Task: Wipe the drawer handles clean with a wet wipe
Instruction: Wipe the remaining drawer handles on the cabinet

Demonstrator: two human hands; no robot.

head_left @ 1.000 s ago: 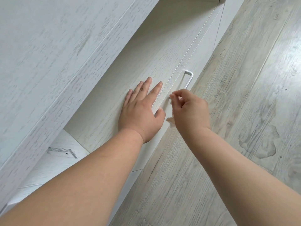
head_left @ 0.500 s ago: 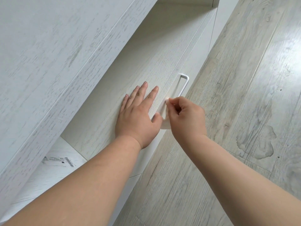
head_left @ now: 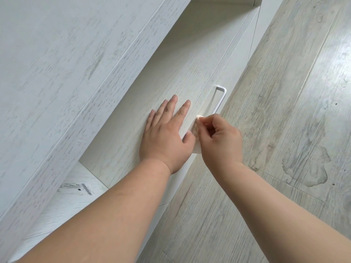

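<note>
A: Where is the wet wipe (head_left: pixel 196 144)?
B: Pinched in the right hand (head_left: pixel 220 137), a pale fold bunched at the fingertips and hanging down below the thumb side. It is pressed against the near end of the white drawer handle (head_left: pixel 220 99).
A: And the handle itself?
B: A slim white bar fixed to the drawer front (head_left: pixel 237 59); its far end and corner show, the near end is hidden behind the wipe and hand.
A: How is the right grip?
B: Narrow, fingers curled in around the wipe.
A: The left hand (head_left: pixel 167 137)?
B: Laid flat with straight, spread fingers on the pale wood surface (head_left: pixel 171 73) just beside the handle, thumb at the edge next to the wipe. It holds nothing.
A: Anything around them?
B: A wide whitewashed panel (head_left: pixel 66 63) above on the left, a barcode label (head_left: pixel 79 188) low on the left, and grey wood-grain floor (head_left: pixel 284 111) with a damp-looking patch (head_left: pixel 307 166) on the right.
</note>
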